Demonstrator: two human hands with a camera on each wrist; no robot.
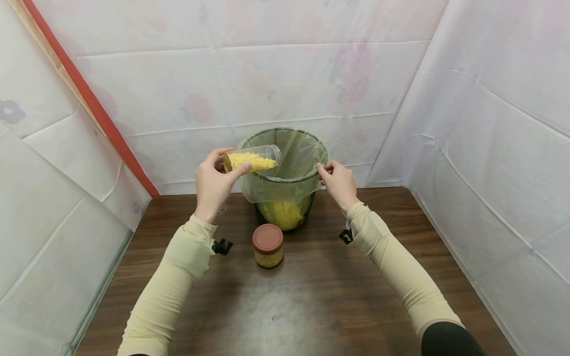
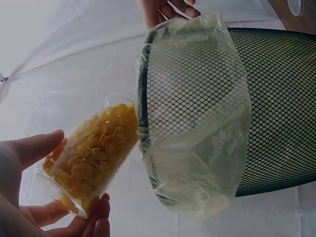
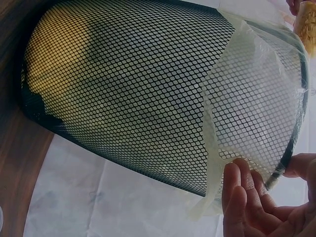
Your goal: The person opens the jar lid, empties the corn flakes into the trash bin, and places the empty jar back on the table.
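My left hand (image 1: 215,180) grips a clear plastic jar (image 2: 91,153) of yellow flakes round its base. The jar lies nearly on its side, its open mouth over the left rim of a dark mesh trash bin (image 3: 133,89). A pale translucent liner (image 2: 197,123) is folded down outside the bin. At the bin's right rim, my right hand (image 1: 339,183) pinches the edge, thumb (image 3: 298,165) at the rim and fingers against the liner outside. Yellow contents show through the mesh at the bottom of the bin.
In front of the bin stands a short jar with a reddish-brown lid (image 1: 268,238) and yellow contents. A small clear round object (image 1: 221,210) lies on the wooden table (image 1: 285,306) left of the bin. White sheets (image 1: 285,84) hang behind and at both sides.
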